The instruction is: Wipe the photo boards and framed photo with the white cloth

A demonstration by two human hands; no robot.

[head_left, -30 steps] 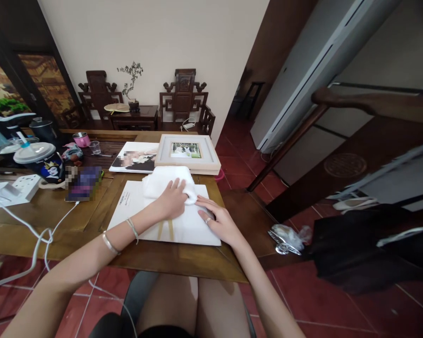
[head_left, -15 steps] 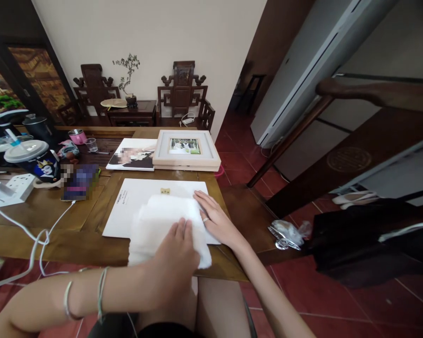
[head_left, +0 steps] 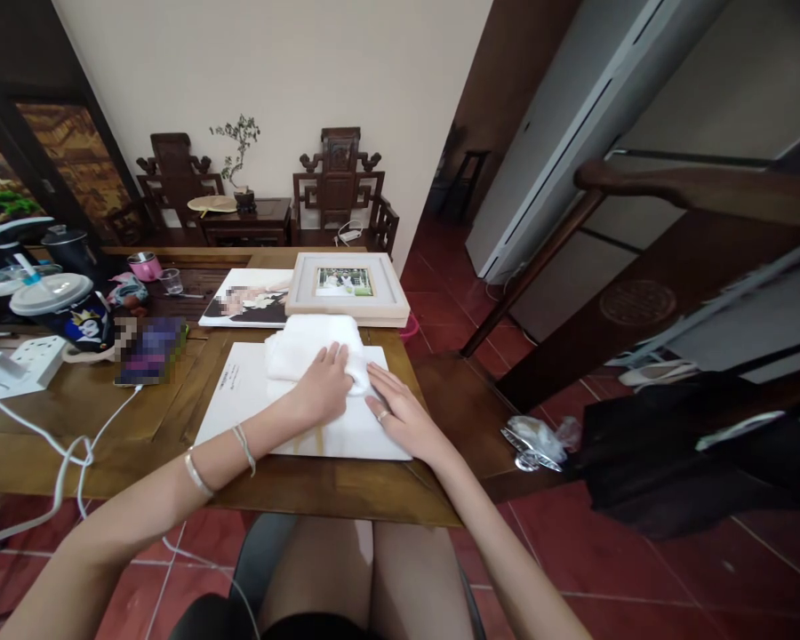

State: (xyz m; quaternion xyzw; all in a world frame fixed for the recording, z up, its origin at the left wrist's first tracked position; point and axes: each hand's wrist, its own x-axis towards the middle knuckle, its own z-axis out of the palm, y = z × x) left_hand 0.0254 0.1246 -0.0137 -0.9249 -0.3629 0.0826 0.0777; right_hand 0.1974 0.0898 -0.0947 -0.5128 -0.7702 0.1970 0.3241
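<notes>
A folded white cloth lies over the upper part of a white panel, which rests flat on the wooden table. My left hand, with bracelets on its wrist, presses on the cloth with bent fingers gripping its right part. Stretched flat on the panel's right side is my right hand, a ring on one finger, its fingertips beside the cloth's edge. Small dark print shows on the panel's left margin. A yellowish streak shows on the panel's lower part. The cloth covers the panel's upper middle.
Behind the panel lie a framed picture and a photo print. To the left are a phone on a cable, a lidded cup and a power strip. A plastic bag sits at right.
My left hand has pushed the cloth away from me, up the panel, uncovering its near edge and covering the small brass piece. My right hand stays on the panel's right side.
</notes>
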